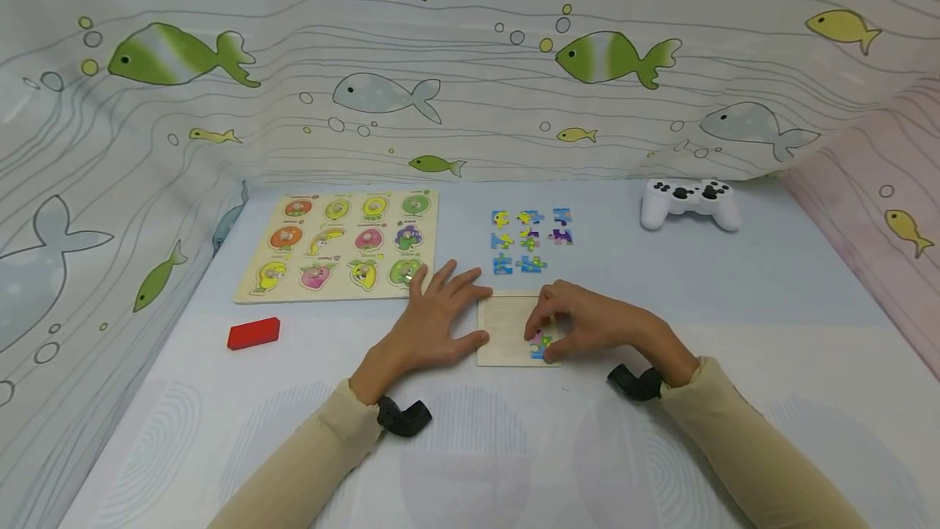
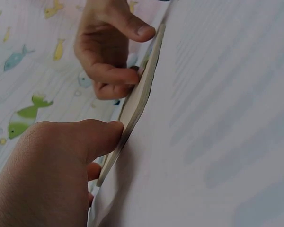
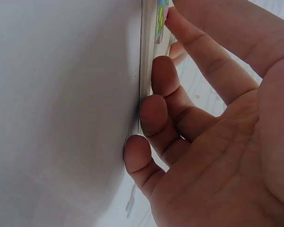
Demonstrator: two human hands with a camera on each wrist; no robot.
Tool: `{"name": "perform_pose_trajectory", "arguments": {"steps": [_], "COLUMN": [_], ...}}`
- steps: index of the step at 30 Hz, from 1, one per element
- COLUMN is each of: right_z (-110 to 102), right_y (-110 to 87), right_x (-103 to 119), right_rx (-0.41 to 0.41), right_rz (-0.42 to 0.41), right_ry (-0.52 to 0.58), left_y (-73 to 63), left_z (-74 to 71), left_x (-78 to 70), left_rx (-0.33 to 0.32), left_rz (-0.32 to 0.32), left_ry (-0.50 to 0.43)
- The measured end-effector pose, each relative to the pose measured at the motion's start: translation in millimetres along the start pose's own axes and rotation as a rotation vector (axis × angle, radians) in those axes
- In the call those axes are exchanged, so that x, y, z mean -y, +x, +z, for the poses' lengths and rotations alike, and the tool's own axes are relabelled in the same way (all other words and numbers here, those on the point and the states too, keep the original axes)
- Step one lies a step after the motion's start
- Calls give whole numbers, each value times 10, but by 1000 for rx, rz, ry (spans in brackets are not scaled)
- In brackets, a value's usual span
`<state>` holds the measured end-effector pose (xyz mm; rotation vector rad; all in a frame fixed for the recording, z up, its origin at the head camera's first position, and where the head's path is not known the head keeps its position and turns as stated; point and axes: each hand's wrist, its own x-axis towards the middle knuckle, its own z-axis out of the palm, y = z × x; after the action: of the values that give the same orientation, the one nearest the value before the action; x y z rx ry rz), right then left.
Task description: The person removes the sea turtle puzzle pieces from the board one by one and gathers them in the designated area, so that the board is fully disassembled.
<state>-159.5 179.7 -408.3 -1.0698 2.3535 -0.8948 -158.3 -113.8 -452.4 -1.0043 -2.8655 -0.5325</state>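
Note:
A thin wooden puzzle board (image 1: 505, 333) lies in front of the person. My left hand (image 1: 435, 321) has its fingers spread at the board's left side; in the left wrist view the thumb touches the board's edge (image 2: 141, 101). Over the board's right part, my right hand (image 1: 587, 318) pinches a colourful jigsaw piece (image 1: 541, 344) between thumb and index finger, down at the board's lower right corner. The right wrist view shows the index fingertip at the piece (image 3: 161, 21), with the other fingers curled along the board's edge. Part of the piece is hidden by the fingers.
Several loose jigsaw pieces (image 1: 529, 240) lie in rows beyond the board. A wooden fruit puzzle (image 1: 345, 260) is at the back left, near the left fingertips. A red block (image 1: 253, 334) lies left, and a white game controller (image 1: 690, 204) at the back right.

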Motion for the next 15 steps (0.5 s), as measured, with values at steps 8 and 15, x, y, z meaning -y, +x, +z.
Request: {"name": "perform_pose_trajectory", "arguments": {"steps": [8,15], "right_z": [-3,-7], "right_y": [-10,-16], "right_x": [-10,-9], "right_rx": [7,11], "right_rz": [-12,-27], "right_ry": [18,52], "left_y": [-3,-6], "left_z": [-4,1], "left_x": [-6,-5], "left_rx": [-4,-15], "left_rz": [1,6], "left_ry": [-3,-3]}}
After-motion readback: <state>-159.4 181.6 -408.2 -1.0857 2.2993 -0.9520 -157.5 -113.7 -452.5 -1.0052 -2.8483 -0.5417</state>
